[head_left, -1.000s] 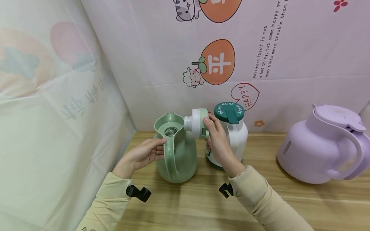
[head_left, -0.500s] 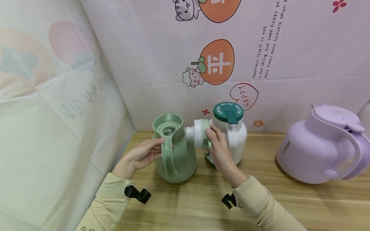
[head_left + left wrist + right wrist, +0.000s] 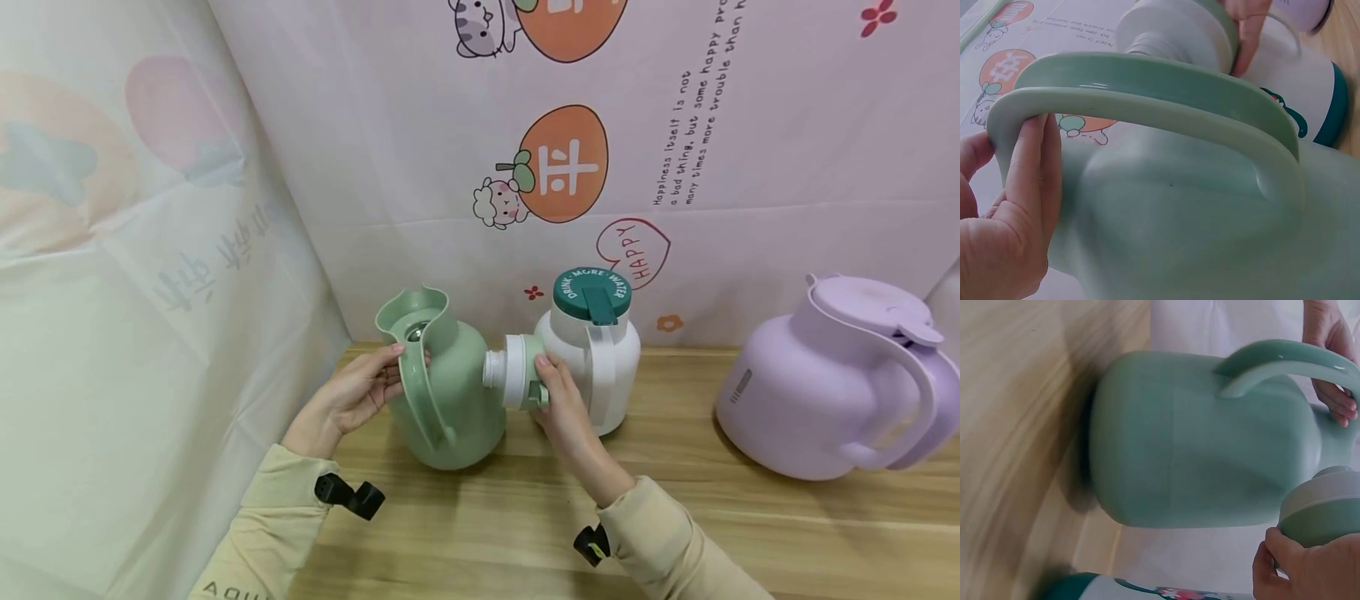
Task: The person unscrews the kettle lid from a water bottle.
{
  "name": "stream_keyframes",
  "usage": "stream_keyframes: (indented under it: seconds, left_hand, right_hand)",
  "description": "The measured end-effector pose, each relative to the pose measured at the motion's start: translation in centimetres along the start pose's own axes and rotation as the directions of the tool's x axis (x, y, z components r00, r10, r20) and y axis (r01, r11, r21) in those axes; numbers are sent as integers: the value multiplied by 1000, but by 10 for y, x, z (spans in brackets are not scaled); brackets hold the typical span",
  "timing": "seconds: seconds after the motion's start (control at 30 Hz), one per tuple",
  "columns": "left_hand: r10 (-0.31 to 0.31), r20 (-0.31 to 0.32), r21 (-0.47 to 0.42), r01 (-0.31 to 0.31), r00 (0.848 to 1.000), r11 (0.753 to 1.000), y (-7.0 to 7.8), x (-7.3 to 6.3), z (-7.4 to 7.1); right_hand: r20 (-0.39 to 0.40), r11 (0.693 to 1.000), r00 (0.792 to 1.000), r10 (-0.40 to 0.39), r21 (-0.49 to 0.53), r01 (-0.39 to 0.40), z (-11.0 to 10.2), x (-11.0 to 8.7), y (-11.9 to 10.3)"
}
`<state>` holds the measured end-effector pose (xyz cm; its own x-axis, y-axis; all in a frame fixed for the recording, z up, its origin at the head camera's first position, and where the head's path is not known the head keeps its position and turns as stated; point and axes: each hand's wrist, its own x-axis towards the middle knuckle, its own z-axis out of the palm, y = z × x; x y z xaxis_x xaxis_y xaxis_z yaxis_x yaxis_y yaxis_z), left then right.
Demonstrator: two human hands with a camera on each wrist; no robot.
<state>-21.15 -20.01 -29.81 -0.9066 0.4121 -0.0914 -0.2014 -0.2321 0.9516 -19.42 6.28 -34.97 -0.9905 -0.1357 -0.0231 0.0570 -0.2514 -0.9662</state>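
A light green thermos jug point(image 3: 461, 400) leans to the left, its spout end uncovered and a shiny inner neck point(image 3: 417, 332) showing. My left hand point(image 3: 351, 400) grips the top of its handle; in the left wrist view the fingers go through the handle point(image 3: 1147, 103). To the jug's right, my right hand point(image 3: 566, 417) holds the screw-in stopper point(image 3: 516, 372), white and green, on its side with the threaded end facing the jug. In the right wrist view, the thumb and fingers wrap the stopper's green cap point(image 3: 1322, 522).
Behind the right hand stands a white jug point(image 3: 626, 358) with a dark green lid point(image 3: 592, 293). A lilac thermos jug point(image 3: 810, 392) is at the right. All stand on a wooden table point(image 3: 480, 533), with a printed cloth point(image 3: 420, 150) behind and at the left.
The green jug has tilted to the left, with my left hand on its handle. My right hand has lowered the stopper from beside the jug's mouth to beside its body.
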Motion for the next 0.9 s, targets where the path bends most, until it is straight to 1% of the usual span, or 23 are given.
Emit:
stream_keyframes:
  seconds: [0.1,0.23,0.37,0.47,0.53,0.67,0.8,0.9]
  left_hand:
    - [14,-12,-6,-14,1000,1000,3,1,-2]
    - [21,-14,-44,-21,1000,999,7,1,-6]
    - [19,-32,-107,-22,999,994,11,2,-12]
    - [18,-54,-135,-25,998,990,13,2,-16]
    - [15,-59,-146,-24,998,989,15,2,-19]
    - [15,-93,-153,-29,996,988,19,4,-24]
    - [24,-129,-161,-45,991,986,24,3,-32]
    - [40,-137,-156,-62,990,986,27,2,-41]
  right_hand:
    - [-2,1000,1000,20,6,-20,0,1,5]
    - [3,999,1000,30,18,-30,-1,4,12]
    - [4,1000,1000,27,4,-27,0,6,17]
    - [1,1000,1000,30,10,-30,2,9,21]
    - [0,999,999,33,17,-33,3,11,25]
    - [0,999,999,44,30,-44,5,16,31]
    - [28,998,998,52,20,-52,6,19,37]
    - [50,998,997,57,7,-58,7,20,41]
